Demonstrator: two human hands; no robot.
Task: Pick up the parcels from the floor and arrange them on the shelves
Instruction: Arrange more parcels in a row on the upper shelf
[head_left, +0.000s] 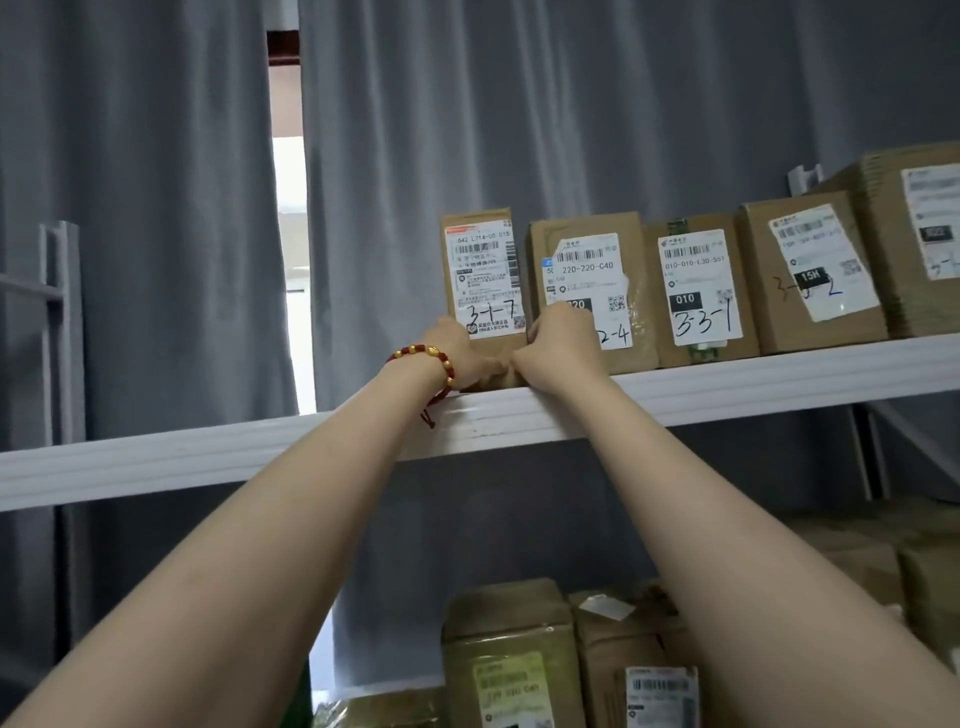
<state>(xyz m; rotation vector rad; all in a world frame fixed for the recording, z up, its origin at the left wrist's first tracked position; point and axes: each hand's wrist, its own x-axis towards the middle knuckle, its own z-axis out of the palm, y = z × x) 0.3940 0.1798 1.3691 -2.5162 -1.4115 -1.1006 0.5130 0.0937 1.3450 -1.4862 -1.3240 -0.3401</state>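
Two bare forearms (270, 519) reach up from the bottom of the view toward a grey curtain (519, 104) that hangs behind the whole rack. Across it runs the white upper shelf (753, 379), carrying a row of brown parcels with their labels facing out; more parcels (509, 639) stand on the level below. At the left end of the row stands the narrow parcel (483, 270), upright, marked 3-1-7, its right side touching or nearly touching the neighbouring parcel (587, 234). The left hand (462, 353), with a red and gold bracelet (431, 356) at the wrist, holds its lower left corner with curled fingers, and the right hand (558, 343) grips its lower right edge, where it meets the neighbour. The step looks like the final seating of this parcel, so placing seems nearly done. To do it well, push the base squarely back from the shelf's front lip, keep the label forward and level with the row, and let go one hand at a time, since a tall, thin parcel could tip.
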